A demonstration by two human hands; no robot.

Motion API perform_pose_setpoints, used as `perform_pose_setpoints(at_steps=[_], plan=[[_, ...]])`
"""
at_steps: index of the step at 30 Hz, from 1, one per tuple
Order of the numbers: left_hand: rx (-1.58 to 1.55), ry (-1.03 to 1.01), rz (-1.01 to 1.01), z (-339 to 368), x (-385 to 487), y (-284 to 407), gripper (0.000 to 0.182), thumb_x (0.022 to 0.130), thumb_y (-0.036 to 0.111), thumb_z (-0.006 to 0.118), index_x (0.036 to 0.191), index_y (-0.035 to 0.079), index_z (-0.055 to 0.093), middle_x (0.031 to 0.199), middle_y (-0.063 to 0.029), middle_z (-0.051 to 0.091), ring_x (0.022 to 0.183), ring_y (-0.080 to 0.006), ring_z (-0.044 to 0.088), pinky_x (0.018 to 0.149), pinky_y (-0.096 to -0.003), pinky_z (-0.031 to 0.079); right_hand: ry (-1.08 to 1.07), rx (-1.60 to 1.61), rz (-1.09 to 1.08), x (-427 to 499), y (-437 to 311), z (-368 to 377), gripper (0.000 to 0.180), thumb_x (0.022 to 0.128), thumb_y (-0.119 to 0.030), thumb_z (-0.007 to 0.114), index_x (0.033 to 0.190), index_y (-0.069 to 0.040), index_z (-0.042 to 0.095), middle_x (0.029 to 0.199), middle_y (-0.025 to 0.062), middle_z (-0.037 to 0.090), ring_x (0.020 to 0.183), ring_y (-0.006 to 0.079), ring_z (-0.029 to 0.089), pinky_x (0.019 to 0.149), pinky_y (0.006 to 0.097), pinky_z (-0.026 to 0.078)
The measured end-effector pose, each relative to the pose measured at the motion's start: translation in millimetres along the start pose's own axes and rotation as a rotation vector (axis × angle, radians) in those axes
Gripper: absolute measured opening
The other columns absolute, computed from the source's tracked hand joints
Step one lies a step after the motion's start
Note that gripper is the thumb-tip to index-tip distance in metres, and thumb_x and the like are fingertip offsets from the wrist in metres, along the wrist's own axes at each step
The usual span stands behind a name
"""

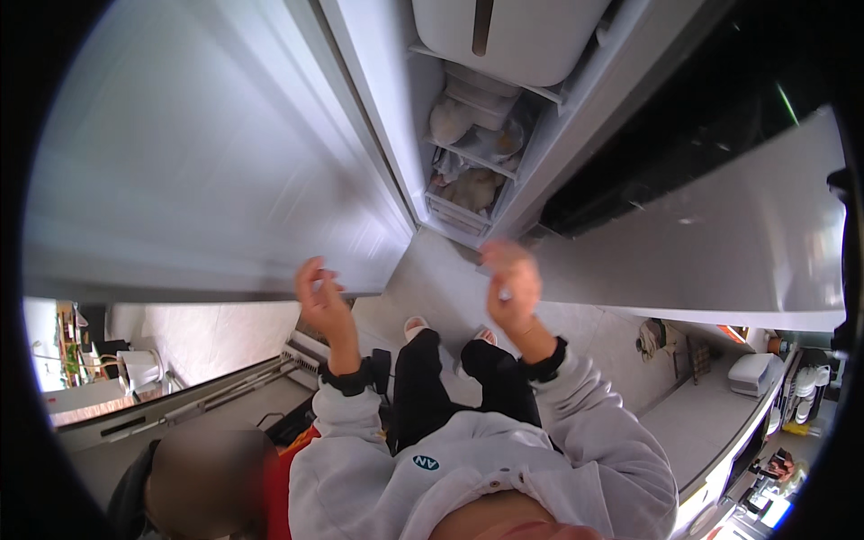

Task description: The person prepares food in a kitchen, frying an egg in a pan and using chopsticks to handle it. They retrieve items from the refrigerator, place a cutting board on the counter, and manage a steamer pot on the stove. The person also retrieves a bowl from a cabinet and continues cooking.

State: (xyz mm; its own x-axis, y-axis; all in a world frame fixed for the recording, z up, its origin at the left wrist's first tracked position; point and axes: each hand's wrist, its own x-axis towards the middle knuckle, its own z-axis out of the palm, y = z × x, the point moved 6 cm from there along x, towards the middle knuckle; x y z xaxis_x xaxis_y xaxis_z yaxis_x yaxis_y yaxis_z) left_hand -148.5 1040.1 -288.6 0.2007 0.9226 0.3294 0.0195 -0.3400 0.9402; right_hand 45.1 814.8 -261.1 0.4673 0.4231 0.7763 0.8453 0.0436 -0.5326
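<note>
Before me stands an open refrigerator compartment (pixel 466 229) with a white drawer (pixel 513 40) at the top. Lower shelves hold clear plastic boxes (pixel 482 94), a whitish bag (pixel 451 121) and bagged food (pixel 472 189). My left hand (pixel 324 300) is raised beside the lower edge of the wide grey door panel (pixel 223 169); its fingers are bent and somewhat apart, and I see nothing held. Blurred by motion, my right hand (pixel 513 280) hovers in front of the compartment's lower right side. A small pale spot shows at its palm, too unclear to identify.
A glossy black and grey appliance panel (pixel 702 263) rises on the right. At lower left, a person (pixel 209 479) in red is close to my left arm, near a metal-railed frame (pixel 223 398). A counter (pixel 702 412) with a white appliance (pixel 752 374) stands at right.
</note>
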Motion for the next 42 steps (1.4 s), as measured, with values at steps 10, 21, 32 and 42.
perform_pose_setpoints(at_steps=[10, 21, 32, 42], plan=[[-0.101, -0.323, -0.247, 176, -27, -296, 0.026, 0.080, -0.002, 0.054, 0.103, 0.007, 0.059, 0.111, -0.0032, 0.052, 0.078, -0.0087, 0.054, 0.054, -0.0213, 0.048, -0.235, 0.515, 1.455, -396, 365, 272, 0.035, 0.081, -0.005, 0.057, 0.116, -0.001, 0.052, 0.092, 0.0070, 0.063, 0.075, 0.0174, 0.061, 0.063, 0.0314, 0.051], [-0.220, -0.563, -0.295, 250, -72, -490, 0.017, 0.089, 0.011, 0.056, 0.105, 0.006, 0.060, 0.095, -0.0026, 0.061, 0.072, -0.0084, 0.057, 0.055, -0.0202, 0.048, 0.630, 1.408, 1.531, -465, 576, 387, 0.016, 0.075, -0.005, 0.053, 0.091, -0.003, 0.054, 0.091, 0.0073, 0.059, 0.092, 0.0232, 0.057, 0.083, 0.0391, 0.047], [-0.013, -0.728, -0.185, 239, -55, -519, 0.019, 0.087, 0.016, 0.062, 0.103, 0.004, 0.062, 0.090, -0.0048, 0.064, 0.073, -0.0101, 0.059, 0.054, -0.0213, 0.048, 0.735, 1.232, 1.528, -527, 465, 379, 0.014, 0.083, -0.007, 0.049, 0.095, -0.003, 0.055, 0.104, 0.0110, 0.056, 0.099, 0.0243, 0.054, 0.088, 0.0386, 0.044], [0.714, -1.280, 0.384, 302, -98, -607, 0.058, 0.072, 0.028, 0.072, 0.122, 0.009, 0.051, 0.116, -0.0148, 0.058, 0.105, -0.0302, 0.057, 0.087, -0.0393, 0.046, 0.857, 1.276, 1.620, -538, 389, 391, 0.039, 0.084, -0.004, 0.049, 0.122, -0.005, 0.042, 0.118, 0.0102, 0.053, 0.106, 0.0229, 0.052, 0.096, 0.0431, 0.040]])
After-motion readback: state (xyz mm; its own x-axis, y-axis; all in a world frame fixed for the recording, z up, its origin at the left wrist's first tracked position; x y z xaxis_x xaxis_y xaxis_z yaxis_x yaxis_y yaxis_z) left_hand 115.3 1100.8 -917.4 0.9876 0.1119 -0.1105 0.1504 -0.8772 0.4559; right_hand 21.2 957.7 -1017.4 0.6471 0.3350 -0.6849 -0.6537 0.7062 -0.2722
